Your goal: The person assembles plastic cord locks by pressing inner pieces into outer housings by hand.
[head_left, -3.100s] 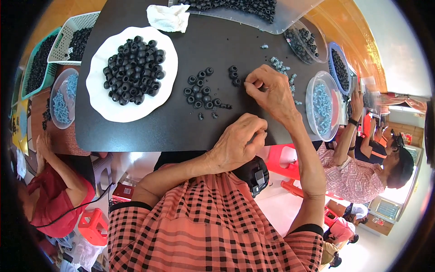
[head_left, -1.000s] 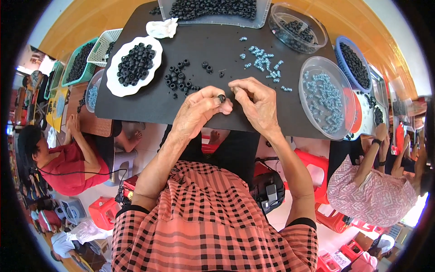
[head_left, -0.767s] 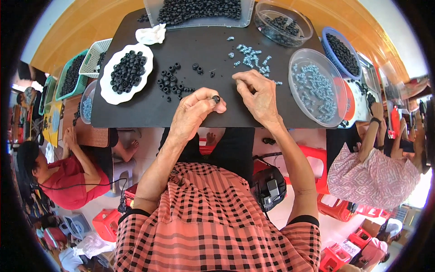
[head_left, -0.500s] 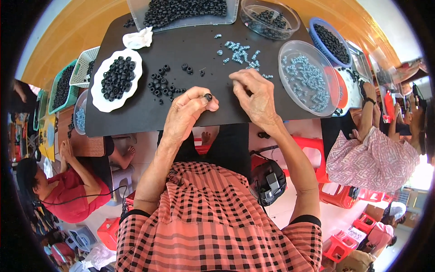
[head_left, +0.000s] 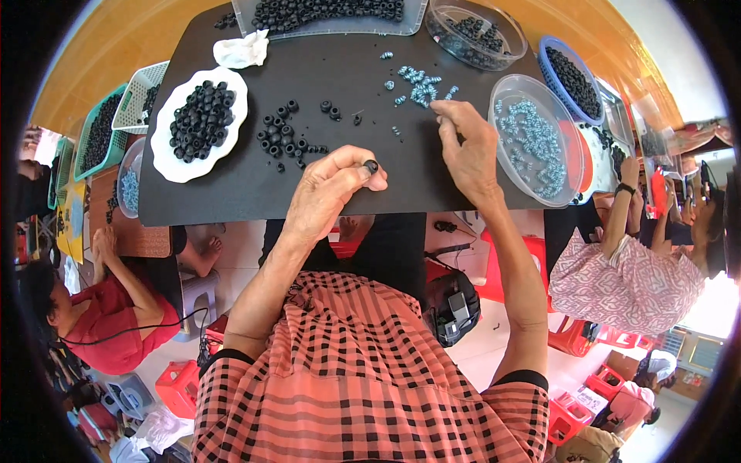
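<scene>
My left hand (head_left: 330, 189) is closed, pinching a small black barrel-shaped plastic piece (head_left: 371, 166) with a hole in its end, between thumb and fingers above the table's near edge. My right hand (head_left: 472, 154) is open with its fingers bent and thumb slightly apart; nothing shows between them. Its fingertips are at the near side of a loose pile of small light-blue coiled pieces (head_left: 421, 89). Left of my hands lies a loose group of black pieces (head_left: 282, 139), with a few strays beside it.
On the dark table (head_left: 324, 69) are a white scalloped plate (head_left: 164, 147) of black pieces, a crumpled white cloth (head_left: 241, 51), a clear bin (head_left: 332, 31), a round clear container (head_left: 440, 50) and a clear dish (head_left: 505, 166) of blue coils. A blue basket (head_left: 549, 73) stands right. People sit on both sides.
My right hand has moved right and farther out to the blue coiled pieces. My left hand still pinches the black piece. The view has shifted slightly.
</scene>
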Demonstrator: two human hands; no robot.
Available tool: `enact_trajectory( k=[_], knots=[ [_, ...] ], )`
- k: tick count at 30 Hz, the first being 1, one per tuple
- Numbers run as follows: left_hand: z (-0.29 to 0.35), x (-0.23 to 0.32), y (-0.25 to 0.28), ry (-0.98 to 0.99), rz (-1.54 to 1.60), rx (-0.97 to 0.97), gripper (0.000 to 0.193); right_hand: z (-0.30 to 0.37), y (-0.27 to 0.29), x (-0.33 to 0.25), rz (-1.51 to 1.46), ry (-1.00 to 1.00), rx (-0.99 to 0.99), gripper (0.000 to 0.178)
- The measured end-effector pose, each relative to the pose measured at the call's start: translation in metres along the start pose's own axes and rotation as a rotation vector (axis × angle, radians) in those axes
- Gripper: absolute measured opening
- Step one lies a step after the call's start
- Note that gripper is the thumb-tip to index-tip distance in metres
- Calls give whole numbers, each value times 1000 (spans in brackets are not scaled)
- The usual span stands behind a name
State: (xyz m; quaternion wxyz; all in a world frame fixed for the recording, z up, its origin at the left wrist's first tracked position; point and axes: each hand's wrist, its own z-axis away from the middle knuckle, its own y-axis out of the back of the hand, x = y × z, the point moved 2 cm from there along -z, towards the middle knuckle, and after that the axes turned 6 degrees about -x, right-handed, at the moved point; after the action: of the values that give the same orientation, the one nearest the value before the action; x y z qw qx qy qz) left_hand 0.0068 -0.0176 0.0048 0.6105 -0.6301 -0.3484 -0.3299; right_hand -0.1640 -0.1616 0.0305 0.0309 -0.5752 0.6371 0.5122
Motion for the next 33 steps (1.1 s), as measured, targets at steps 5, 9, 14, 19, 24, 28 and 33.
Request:
enact_trajectory(
  k=[5, 9, 14, 19, 24, 28, 33],
  knots=[
    [3, 0, 1, -3, 6, 30, 19, -6, -3, -25, -27, -5, -263, 26],
    [4, -2, 5, -40, 116, -18, 21, -8, -33, -43, -137, 52, -378, 29],
    [14, 1, 17, -65, 208, -2, 23, -12, -51, -46, -61, 220, -433, 28],
    [12, 11, 20, -88, 143, 49, 23, -13, -51, -45, -105, 132, -440, 17],
    [17, 30, 27, -151, 199, -12, 23, -11, -58, -61, -105, 229, -453, 18],
    [16, 46, 37, -260, 187, -56, 26, -12, -63, -60, -126, 186, -484, 20],
    [16, 53, 44, -312, 152, -11, 26, -5, -67, -77, -225, 183, -530, 27]
  ],
)
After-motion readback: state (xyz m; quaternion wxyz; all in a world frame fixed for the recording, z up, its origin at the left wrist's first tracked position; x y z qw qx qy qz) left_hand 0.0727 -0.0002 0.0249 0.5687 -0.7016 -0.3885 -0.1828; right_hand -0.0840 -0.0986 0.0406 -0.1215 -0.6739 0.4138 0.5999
